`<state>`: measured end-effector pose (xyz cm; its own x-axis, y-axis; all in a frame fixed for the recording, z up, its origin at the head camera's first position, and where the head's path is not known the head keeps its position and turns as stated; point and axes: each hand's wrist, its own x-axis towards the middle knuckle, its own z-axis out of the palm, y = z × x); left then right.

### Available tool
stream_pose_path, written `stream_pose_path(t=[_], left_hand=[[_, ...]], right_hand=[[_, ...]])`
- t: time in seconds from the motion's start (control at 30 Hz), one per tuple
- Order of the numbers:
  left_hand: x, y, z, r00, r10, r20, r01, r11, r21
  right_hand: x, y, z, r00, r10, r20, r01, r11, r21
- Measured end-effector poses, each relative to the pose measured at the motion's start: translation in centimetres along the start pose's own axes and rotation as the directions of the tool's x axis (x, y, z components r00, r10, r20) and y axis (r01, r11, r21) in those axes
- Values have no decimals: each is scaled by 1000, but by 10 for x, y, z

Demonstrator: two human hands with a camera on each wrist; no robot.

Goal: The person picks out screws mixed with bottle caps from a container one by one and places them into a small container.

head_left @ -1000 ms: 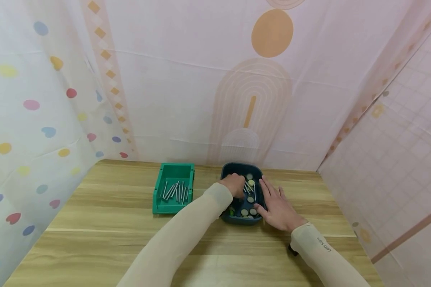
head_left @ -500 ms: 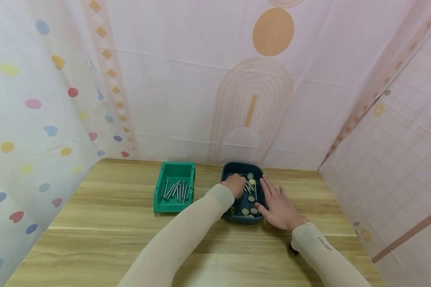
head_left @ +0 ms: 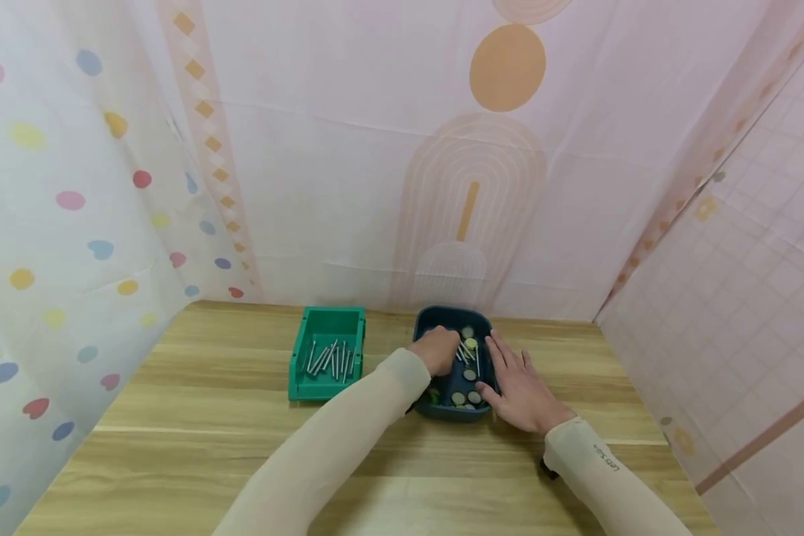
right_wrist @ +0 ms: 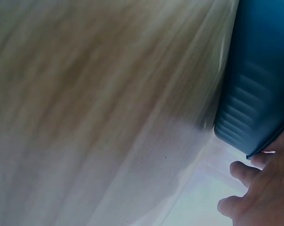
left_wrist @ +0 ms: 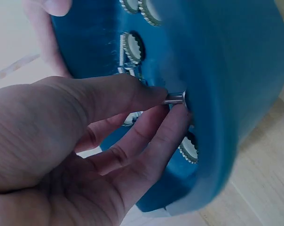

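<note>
In the left wrist view my left hand (left_wrist: 118, 127) pinches a silver screw (left_wrist: 175, 98) between thumb and fingers, beside the inner wall of a dark blue bin (left_wrist: 217, 94). Its head points toward that wall; the rest is hidden by the fingers. Bottle caps (left_wrist: 133, 47) with crimped edges lie in the bin, among several thin metal pieces (head_left: 465, 351) at its right side. My right hand (head_left: 522, 391) rests with spread, fairly straight fingers on the bin's right rim. Only part of that hand (right_wrist: 264, 188) shows in the right wrist view.
A green open-front bin (head_left: 311, 390) stands to the left, with several long silver screws (head_left: 331, 360) lying in it. Both bins sit on a wood-grain table (head_left: 194, 417). Patterned cloth (head_left: 348, 186) hangs behind and at both sides.
The left hand stays in the blue bin with barely any shift, and the right hand keeps its place on the rim. The head view tilts slightly.
</note>
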<state>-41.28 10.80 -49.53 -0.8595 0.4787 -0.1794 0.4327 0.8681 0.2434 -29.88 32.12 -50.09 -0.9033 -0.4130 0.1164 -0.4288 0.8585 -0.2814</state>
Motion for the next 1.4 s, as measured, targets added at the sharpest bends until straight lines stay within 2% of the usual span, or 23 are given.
stream_pose_path(t=[0.13,0.2,0.33,0.43,0.53,0.63,0.8,0.87,1.03,1.23,1.4], left_hand=[[-6,-2,-2,1000,-3,-5,3,999,-48],[-10,-3,-2,999,-1,-32,-1,997,-71],[-39,7,-21,996,40,-82,-51,988,-143],[-69,18,-44,991,74,-115,-96,975,-200],[-86,21,-54,985,95,-142,-126,966,-228],[-92,19,-58,984,89,-152,-127,956,-264],[-97,14,-62,985,67,-160,-123,919,-375],[-99,12,-64,983,61,-173,-125,912,-391],[-105,4,-68,975,42,-218,-127,911,-393],[-115,-11,-69,954,36,-297,-152,914,-377],[-127,-25,-72,954,6,-299,-127,912,-389]], right_hand=[[0,1,1,1000,-3,2,3,1000,-6],[-1,2,1,1000,-2,5,2,1000,-5],[-1,3,1,1000,12,9,-12,1000,-5],[-1,4,0,1000,19,9,-19,1000,-11],[0,5,-2,1000,22,8,-22,1000,-12],[0,5,-4,1000,19,5,-19,1000,-16],[0,5,-5,1000,13,-1,-13,1000,-22],[-1,5,-5,1000,15,-1,-15,1000,-20],[-2,7,-5,1000,16,-8,-16,1000,-18],[-2,8,-5,1000,19,-10,-20,1000,-25],[-1,7,-6,1000,8,-22,-9,999,-34]])
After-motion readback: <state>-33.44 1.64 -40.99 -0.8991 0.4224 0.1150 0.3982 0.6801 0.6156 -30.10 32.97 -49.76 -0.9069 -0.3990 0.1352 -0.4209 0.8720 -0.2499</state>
